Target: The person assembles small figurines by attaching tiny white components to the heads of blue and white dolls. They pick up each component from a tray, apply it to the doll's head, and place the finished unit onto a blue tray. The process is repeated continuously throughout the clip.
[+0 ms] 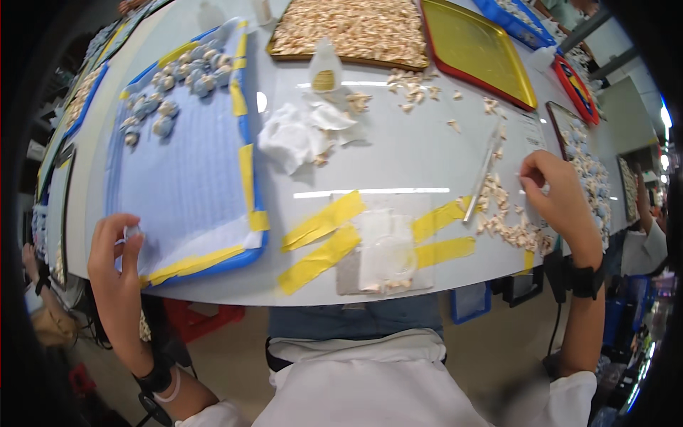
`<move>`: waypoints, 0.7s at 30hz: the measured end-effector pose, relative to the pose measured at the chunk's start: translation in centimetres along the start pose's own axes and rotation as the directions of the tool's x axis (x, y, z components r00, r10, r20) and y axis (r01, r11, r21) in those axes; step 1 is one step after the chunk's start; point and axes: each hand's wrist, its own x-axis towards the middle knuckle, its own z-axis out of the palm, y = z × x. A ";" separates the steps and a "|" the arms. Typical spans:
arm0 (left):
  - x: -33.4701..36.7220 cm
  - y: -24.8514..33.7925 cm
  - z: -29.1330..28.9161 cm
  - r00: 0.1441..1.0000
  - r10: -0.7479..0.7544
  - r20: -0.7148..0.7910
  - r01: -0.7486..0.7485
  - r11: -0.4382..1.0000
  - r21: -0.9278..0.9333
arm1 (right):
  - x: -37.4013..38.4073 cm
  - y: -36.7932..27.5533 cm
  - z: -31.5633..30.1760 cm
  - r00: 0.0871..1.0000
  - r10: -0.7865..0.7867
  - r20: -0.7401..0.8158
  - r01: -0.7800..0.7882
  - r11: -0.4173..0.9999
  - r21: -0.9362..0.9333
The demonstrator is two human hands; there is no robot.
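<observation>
Over the near left corner of a blue tray (257, 242), my left hand (114, 260) pinches a small pale piece (132, 231) between thumb and fingers. Pale blue sheeting lines that tray, and a cluster of small blue-and-cream pieces (196, 75) lies at its far end. On the right, my right hand (558, 188) is closed in a pinch above the table; what its fingertips hold, if anything, is too small to make out. Beside it are scattered loose cream pieces (496, 203) and a thin clear stick (482, 169). A white pad (386, 245) is taped down between my hands.
Crumpled white tissue (290, 139) and a small squeeze bottle (325, 70) stand mid-table. Farther back are a tray heaped with cream pieces (348, 28) and a yellow tray (477, 46). Another tray of pieces (587, 167) lies right. Other people's hands (30, 262) show at the sides.
</observation>
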 end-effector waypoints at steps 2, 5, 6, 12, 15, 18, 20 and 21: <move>-1.1 1.7 -0.9 0.995 -0.039 -0.097 0.019 0.978 -0.206 | 0.0 -0.2 0.2 1.000 0.014 -0.022 -0.014 1.000 0.012; -2.5 3.6 -0.2 0.984 0.044 -0.172 -0.120 0.877 -0.464 | -0.3 -0.4 0.3 0.993 -0.028 -0.112 0.030 0.999 0.015; -3.1 4.0 0.2 0.981 0.107 -0.162 -0.175 0.848 -0.500 | -0.4 -0.1 0.1 0.994 -0.048 -0.098 0.047 0.999 -0.012; -5.7 5.9 3.1 0.976 0.200 -0.087 -0.185 0.550 -0.814 | -1.0 0.0 -1.1 0.985 0.161 -0.065 -0.121 0.905 0.407; -6.4 8.5 4.8 0.995 0.096 0.038 0.001 0.360 -0.933 | -2.0 -0.7 -1.0 0.965 0.258 -0.033 -0.189 0.781 0.595; -6.8 8.6 6.1 0.976 0.198 0.087 0.032 0.266 -0.964 | -3.6 -1.2 -0.6 0.954 0.298 -0.037 -0.193 0.703 0.685; -7.0 8.4 7.1 0.957 0.269 0.108 0.056 0.194 -0.979 | -4.7 -2.1 -0.3 0.943 0.327 -0.061 -0.186 0.672 0.717; -7.0 9.0 7.1 0.959 0.213 0.187 0.149 0.181 -0.972 | -5.4 -2.7 -0.2 0.936 0.344 -0.076 -0.183 0.659 0.730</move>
